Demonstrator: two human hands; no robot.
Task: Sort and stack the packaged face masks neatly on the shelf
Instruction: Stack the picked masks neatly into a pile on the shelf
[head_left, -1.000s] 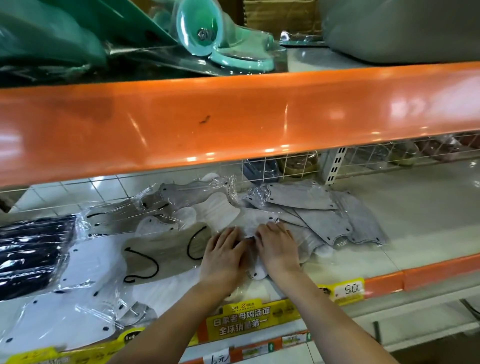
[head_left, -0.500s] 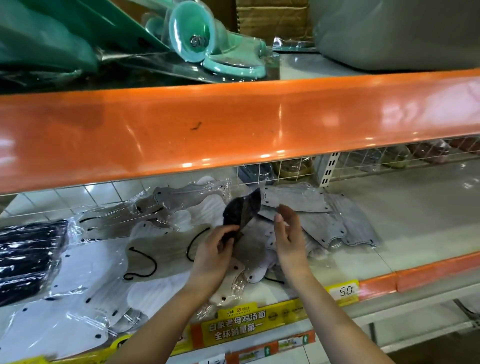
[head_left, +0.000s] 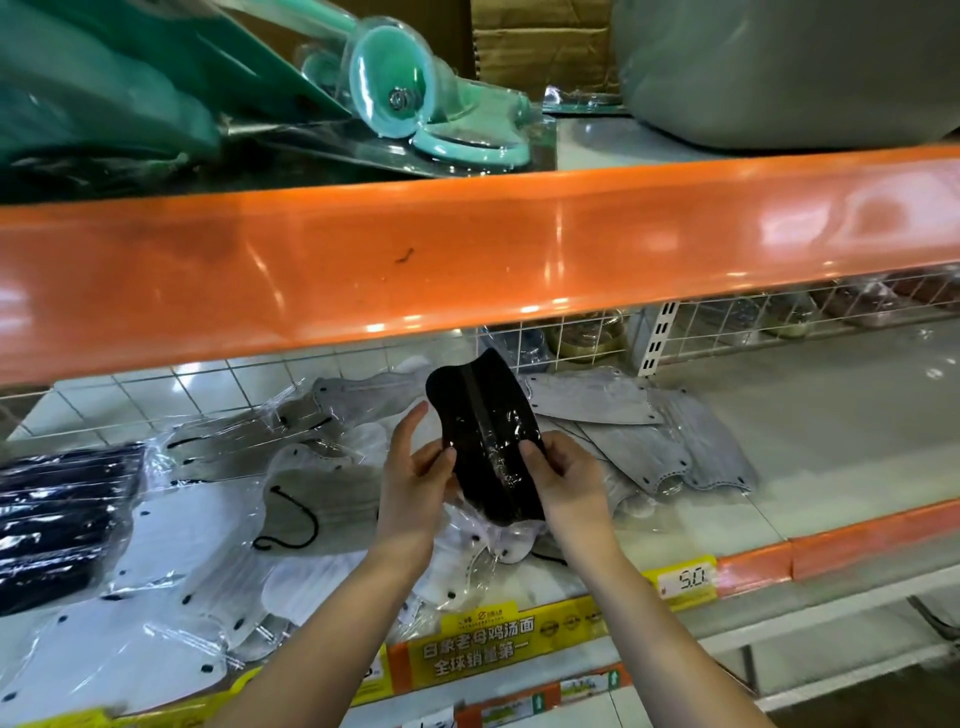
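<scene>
Fingers (head_left: 540, 457) of both hands grip one black packaged mask (head_left: 488, 436), raised upright above the shelf (head_left: 810, 426). Left hand (head_left: 415, 483) pinches its left edge with the thumb in front; right hand (head_left: 566, 483) curls round its right edge. Beneath them white packaged masks (head_left: 171, 535) lie scattered, grey packaged masks (head_left: 670, 436) just right, a stack of black ones (head_left: 57, 519) far left. An orange beam (head_left: 467, 260) runs overhead.

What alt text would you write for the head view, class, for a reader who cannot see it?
Both hands, left hand and right hand, hold a packaged black mask up above a lower shelf strewn with grey masks and white masks. A black mask stack lies at far left.
</scene>
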